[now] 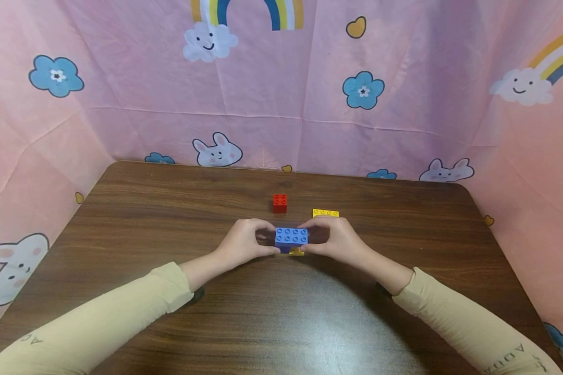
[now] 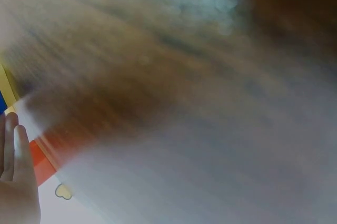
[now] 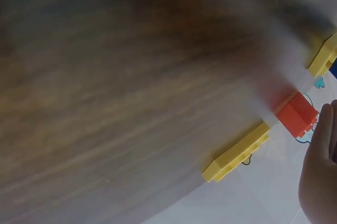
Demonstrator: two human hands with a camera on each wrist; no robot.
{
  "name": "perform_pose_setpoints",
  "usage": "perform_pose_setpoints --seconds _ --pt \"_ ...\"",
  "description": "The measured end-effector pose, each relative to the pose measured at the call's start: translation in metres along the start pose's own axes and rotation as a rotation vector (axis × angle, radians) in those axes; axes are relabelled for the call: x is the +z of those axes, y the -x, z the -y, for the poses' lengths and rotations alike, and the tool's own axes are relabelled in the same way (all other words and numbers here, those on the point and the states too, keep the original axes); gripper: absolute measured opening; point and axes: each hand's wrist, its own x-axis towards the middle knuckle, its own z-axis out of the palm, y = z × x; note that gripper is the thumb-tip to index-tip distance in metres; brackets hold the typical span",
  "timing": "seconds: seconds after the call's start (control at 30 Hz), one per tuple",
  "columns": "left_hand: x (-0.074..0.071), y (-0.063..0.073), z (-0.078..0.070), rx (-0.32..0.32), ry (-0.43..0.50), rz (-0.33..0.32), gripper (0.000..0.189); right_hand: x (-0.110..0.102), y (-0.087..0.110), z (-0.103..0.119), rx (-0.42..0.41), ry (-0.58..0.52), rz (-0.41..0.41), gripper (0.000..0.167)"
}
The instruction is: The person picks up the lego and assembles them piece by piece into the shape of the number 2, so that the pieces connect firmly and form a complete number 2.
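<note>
Both hands meet over a blue toy building brick [image 1: 291, 237] with two rows of studs. My left hand [image 1: 246, 240] pinches its left end between thumb and fingers. At the right end, my right hand [image 1: 335, 239] pinches it the same way. Beneath the blue brick show a darker blue part and a yellow brick [image 1: 297, 251], mostly hidden from above. In the right wrist view, that lower yellow brick [image 3: 324, 58] sits at the right edge with blue against it. The left wrist view catches only a sliver of the blue brick [image 2: 2, 104].
A red brick [image 1: 280, 203] with studs up stands on the wooden table [image 1: 244, 323] beyond the hands. Another yellow brick [image 1: 326, 213] lies behind my right hand, partly covered by it. A patterned pink cloth [image 1: 281, 94] hangs around the table's back and sides.
</note>
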Motion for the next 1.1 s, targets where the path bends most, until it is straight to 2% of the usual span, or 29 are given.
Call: perform_pose_setpoints --seconds 0.4,0.8,1.1 --pt "0.001 0.001 0.000 0.007 0.005 0.002 0.039 0.001 0.002 -0.003 0.100 -0.122 0.004 0.040" --pt "-0.005 0.002 0.006 0.004 0.035 0.010 0.038 0.002 0.002 -0.002 0.136 -0.157 0.008 0.040" --pt "-0.016 0.001 0.017 -0.015 -0.032 -0.036 0.034 0.002 0.003 -0.002 0.143 -0.157 0.008 0.042"
